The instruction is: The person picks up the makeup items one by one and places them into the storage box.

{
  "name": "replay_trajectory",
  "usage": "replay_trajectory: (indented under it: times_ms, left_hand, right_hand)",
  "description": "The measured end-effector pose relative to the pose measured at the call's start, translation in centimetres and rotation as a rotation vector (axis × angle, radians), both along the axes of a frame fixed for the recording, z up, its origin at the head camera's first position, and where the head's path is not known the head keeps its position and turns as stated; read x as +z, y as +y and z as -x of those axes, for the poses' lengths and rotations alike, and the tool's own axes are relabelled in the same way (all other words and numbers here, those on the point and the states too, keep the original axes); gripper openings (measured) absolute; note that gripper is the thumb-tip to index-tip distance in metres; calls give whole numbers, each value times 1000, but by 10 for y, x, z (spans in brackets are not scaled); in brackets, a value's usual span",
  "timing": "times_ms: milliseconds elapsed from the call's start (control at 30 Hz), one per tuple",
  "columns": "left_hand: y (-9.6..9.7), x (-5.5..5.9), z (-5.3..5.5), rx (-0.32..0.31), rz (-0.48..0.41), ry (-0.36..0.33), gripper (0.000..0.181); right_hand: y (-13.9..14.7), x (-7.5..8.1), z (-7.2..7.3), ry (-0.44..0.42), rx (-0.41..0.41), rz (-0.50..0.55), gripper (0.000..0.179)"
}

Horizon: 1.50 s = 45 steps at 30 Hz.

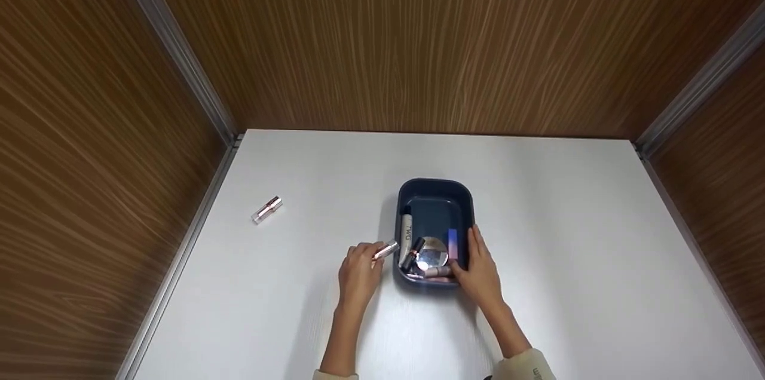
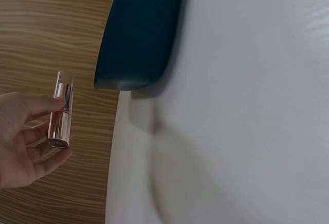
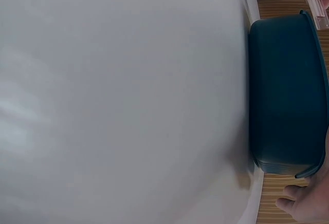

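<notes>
My left hand (image 1: 358,275) pinches a shiny silver-pink lipstick tube (image 1: 385,250) between thumb and fingers, at the left rim of a dark blue plastic bin (image 1: 435,181). In the left wrist view the lipstick tube (image 2: 61,111) stands nearly upright, with a clear end on top. My right hand (image 1: 478,275) holds the bin's right wall near the front corner, thumb over the rim and fingers along the outside. Inside lie a white tube (image 1: 406,236) with a dark cap, a dark lipstick (image 1: 412,254), a round mirror-like disc (image 1: 432,256), a purple-pink stick (image 1: 452,244) and a pale tube (image 1: 438,271).
Another shiny lipstick tube (image 1: 267,210) lies on the white table (image 1: 568,236), well left of the bin. Wood-grain panels (image 1: 394,39) enclose the table at the back and both sides, with metal strips (image 1: 179,51) at the corners.
</notes>
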<state>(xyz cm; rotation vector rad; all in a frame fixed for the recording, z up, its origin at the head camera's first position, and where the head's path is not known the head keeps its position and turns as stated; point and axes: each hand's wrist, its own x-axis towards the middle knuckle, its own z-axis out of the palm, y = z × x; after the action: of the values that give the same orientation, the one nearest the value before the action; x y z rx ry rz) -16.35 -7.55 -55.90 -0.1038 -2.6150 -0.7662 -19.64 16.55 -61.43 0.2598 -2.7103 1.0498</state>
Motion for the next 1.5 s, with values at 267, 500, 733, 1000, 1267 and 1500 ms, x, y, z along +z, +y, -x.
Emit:
replay_trajectory:
  times_ms: [267,500,733,1000,1267,1500]
  left_hand:
    - [9,0,0,-29,24,15,28]
    - [16,1,1,-55,7,1,27]
    - [22,0,3,-76,-1,2,27]
    - [29,-1,5,-91,7,27,27]
    - [36,0,5,-123,8,17,25]
    - [41,2,6,-136,-6,-25,25]
  right_hand:
    - [0,0,-1,-10,0,2,75]
    - [0,-1,-2,-15,-7,10,75]
    - [-1,-1,-1,-23,2,18,76]
    - [0,-3,0,-2,1,13,75]
    - [1,-1,1,-15,6,-3,74]
    - [0,1,0,-54,4,-2,76]
